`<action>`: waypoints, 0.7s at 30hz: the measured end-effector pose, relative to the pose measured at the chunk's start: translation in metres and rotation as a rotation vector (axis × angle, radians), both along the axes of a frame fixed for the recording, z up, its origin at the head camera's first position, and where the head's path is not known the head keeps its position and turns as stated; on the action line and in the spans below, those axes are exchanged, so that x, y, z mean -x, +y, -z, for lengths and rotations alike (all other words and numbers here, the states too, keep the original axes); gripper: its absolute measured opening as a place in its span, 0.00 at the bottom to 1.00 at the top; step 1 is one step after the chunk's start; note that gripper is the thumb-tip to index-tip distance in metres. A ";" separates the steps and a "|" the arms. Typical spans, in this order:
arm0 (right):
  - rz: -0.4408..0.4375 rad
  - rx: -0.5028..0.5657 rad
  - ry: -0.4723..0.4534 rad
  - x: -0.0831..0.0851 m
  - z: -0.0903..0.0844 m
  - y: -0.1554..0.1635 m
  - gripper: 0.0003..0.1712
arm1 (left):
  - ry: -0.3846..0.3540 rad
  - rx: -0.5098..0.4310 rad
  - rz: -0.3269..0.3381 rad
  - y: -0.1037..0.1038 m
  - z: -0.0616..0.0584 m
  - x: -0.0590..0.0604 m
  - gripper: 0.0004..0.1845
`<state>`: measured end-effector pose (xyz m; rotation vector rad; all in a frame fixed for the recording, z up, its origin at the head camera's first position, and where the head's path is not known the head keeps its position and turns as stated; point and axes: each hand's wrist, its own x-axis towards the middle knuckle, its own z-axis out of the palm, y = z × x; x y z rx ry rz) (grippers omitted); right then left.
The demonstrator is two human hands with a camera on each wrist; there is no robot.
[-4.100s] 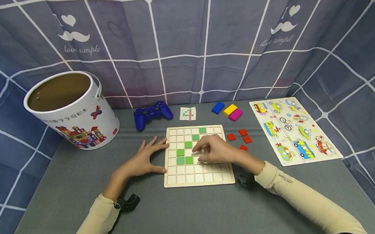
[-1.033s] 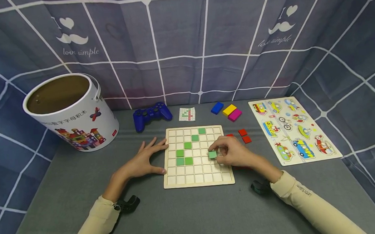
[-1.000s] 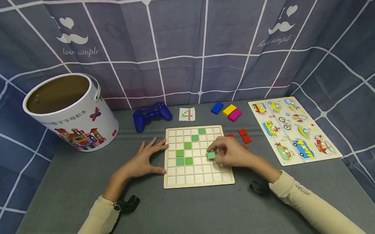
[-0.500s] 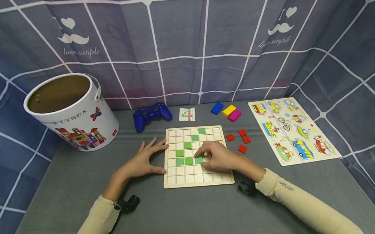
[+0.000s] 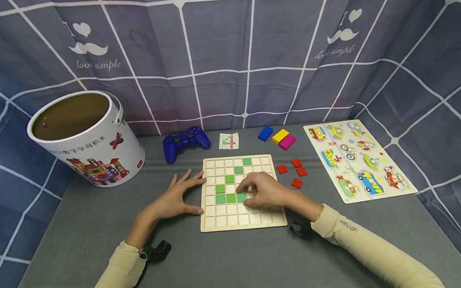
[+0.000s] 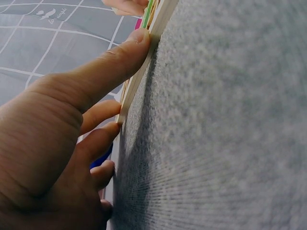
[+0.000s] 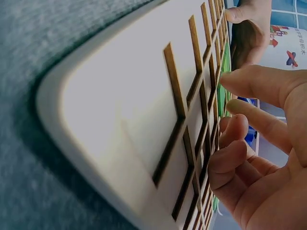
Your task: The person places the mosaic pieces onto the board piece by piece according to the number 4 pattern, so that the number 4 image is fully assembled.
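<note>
A wooden grid board (image 5: 223, 222) lies on the grey table with several green square tiles in its cells, some on a slanting line and others in a row. My right hand (image 5: 266, 189) is over the board, thumb and index finger pinching a green tile (image 5: 241, 197) at the cell right of two other green tiles (image 5: 230, 198). In the right wrist view both fingertips are right at the green tile's (image 7: 221, 98) edges, and the other fingers curl loosely. My left hand (image 5: 174, 196) rests at the board's left edge, fingers spread, thumb and fingertips touching the side.
Several red square tiles (image 5: 296, 183) lie right of the board. Behind it are a small pattern card (image 5: 229, 141), a blue game controller (image 5: 186, 142), and blue, yellow and magenta blocks (image 5: 287, 142). A white bucket (image 5: 96, 154) stands left; a vehicle picture board (image 5: 358, 160) lies right.
My right hand has carried the green tile leftward across the board, from above the right part down to the cell beside the green row. The left hand stays at the board's edge.
</note>
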<state>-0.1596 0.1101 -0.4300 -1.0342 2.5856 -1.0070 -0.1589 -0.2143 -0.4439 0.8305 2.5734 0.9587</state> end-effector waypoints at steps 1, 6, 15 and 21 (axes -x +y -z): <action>0.006 0.006 0.002 0.000 -0.001 0.001 0.17 | 0.000 0.000 -0.001 0.000 0.000 0.000 0.51; 0.048 0.052 -0.013 0.003 -0.008 0.019 0.17 | 0.004 0.000 0.004 0.000 0.000 0.002 0.51; 0.259 0.056 0.052 0.018 -0.013 0.083 0.17 | 0.012 -0.018 0.009 0.001 -0.001 0.000 0.52; 0.389 -0.019 0.093 0.028 -0.013 0.119 0.18 | 0.006 -0.014 -0.001 0.001 -0.001 -0.001 0.51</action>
